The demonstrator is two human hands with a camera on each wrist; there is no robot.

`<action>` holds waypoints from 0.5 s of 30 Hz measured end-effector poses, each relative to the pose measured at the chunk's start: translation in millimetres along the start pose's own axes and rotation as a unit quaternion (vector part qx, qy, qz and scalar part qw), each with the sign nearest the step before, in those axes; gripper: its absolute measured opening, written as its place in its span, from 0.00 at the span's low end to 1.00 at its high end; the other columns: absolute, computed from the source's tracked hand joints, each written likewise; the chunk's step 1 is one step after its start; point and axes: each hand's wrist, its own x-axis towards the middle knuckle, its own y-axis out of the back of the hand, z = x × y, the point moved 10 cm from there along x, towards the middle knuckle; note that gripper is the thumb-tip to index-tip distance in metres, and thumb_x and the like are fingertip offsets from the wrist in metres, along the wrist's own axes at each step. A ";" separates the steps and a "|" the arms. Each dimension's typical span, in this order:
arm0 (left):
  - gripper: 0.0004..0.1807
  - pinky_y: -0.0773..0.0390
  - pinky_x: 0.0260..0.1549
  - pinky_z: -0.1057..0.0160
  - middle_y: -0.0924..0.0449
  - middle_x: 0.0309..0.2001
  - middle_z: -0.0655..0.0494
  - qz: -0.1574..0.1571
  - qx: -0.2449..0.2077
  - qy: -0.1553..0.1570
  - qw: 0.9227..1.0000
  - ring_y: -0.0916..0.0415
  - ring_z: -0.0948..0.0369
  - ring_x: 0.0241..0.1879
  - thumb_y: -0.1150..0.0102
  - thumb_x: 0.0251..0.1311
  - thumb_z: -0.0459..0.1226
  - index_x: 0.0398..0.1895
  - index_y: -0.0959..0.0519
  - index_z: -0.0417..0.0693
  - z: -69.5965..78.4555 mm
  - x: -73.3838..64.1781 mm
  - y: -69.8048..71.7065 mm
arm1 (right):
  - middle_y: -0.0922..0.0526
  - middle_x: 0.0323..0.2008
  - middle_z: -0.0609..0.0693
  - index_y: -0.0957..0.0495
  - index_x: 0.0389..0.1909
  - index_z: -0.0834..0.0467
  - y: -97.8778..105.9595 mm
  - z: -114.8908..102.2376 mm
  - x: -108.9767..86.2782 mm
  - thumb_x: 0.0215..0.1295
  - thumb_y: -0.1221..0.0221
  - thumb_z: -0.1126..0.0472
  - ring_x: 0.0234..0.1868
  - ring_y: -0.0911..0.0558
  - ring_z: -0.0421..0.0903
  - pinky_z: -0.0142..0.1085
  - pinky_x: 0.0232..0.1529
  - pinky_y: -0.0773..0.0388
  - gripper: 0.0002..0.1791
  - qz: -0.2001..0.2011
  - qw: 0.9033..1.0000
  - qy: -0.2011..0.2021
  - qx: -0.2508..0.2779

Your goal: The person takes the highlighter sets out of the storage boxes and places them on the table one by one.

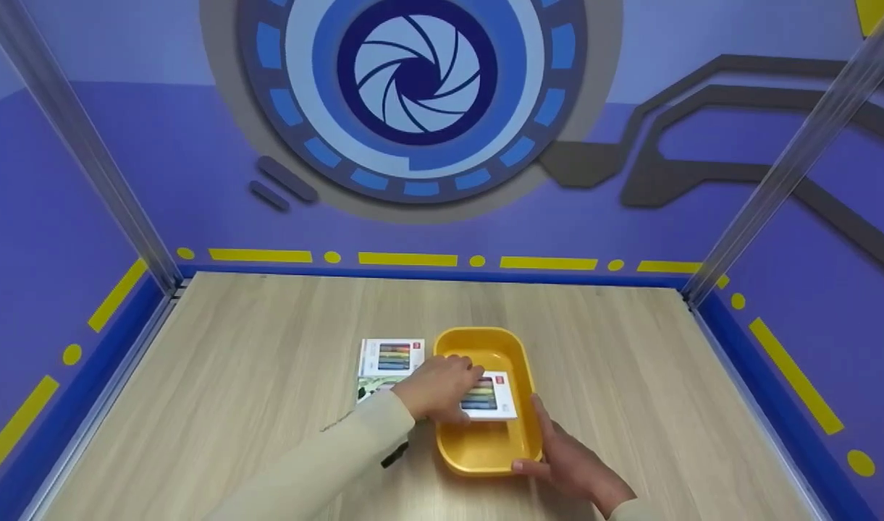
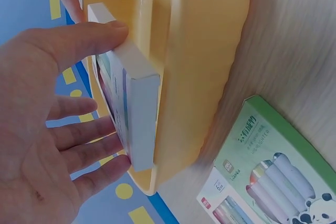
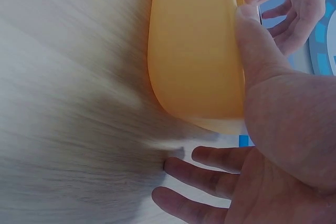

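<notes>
My left hand (image 1: 442,387) grips a white pen box (image 1: 505,405) by its edges, thumb on one side and fingers on the other. Pens in several colours show through its window. This box overlaps the yellow plastic bin (image 1: 478,452) in the head view, and in the left wrist view it stands right at the bin's rim. At the bin's near right corner is my right hand (image 1: 575,463), its thumb at the rim and its other fingers extended, as the right wrist view (image 3: 283,145) shows. Nothing is held in that right hand.
Left of the bin lie a second white pen box (image 1: 369,356) and a green highlighter box (image 2: 252,129) with a panda picture, partly behind my left arm in the head view. The wooden table (image 1: 268,347) is bounded by blue-purple panels (image 1: 159,181).
</notes>
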 end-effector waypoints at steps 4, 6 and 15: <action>0.41 0.29 0.64 0.56 0.25 0.57 0.55 0.003 0.001 0.003 1.000 0.30 0.58 0.52 0.29 0.49 0.53 0.67 0.32 0.55 -1.5 -2.5 0.4 | 0.52 0.75 0.65 0.69 0.77 0.58 0.4 0.5 -0.1 0.52 0.35 0.37 0.72 0.40 0.60 0.60 0.71 0.45 0.66 -0.002 1.000 -0.006 0.005; 0.41 0.29 0.65 0.56 0.25 0.58 0.55 0.005 -0.001 0.005 1.000 0.30 0.58 0.51 0.29 0.49 0.53 0.66 0.32 0.55 -2.8 -3.4 0.6 | 0.52 0.75 0.65 0.69 0.77 0.58 0.9 0.2 -0.6 0.52 0.35 0.37 0.72 0.40 0.60 0.61 0.71 0.45 0.65 -0.001 1.000 -0.007 0.007; 0.40 0.29 0.64 0.58 0.25 0.57 0.57 0.018 -0.005 0.004 1.000 0.30 0.59 0.50 0.29 0.48 0.54 0.66 0.31 0.56 -5.5 -8.2 2.0 | 0.52 0.76 0.64 0.68 0.77 0.58 0.1 1.5 1.1 0.52 0.35 0.37 0.73 0.41 0.60 0.60 0.72 0.47 0.65 0.003 1.000 -0.016 0.003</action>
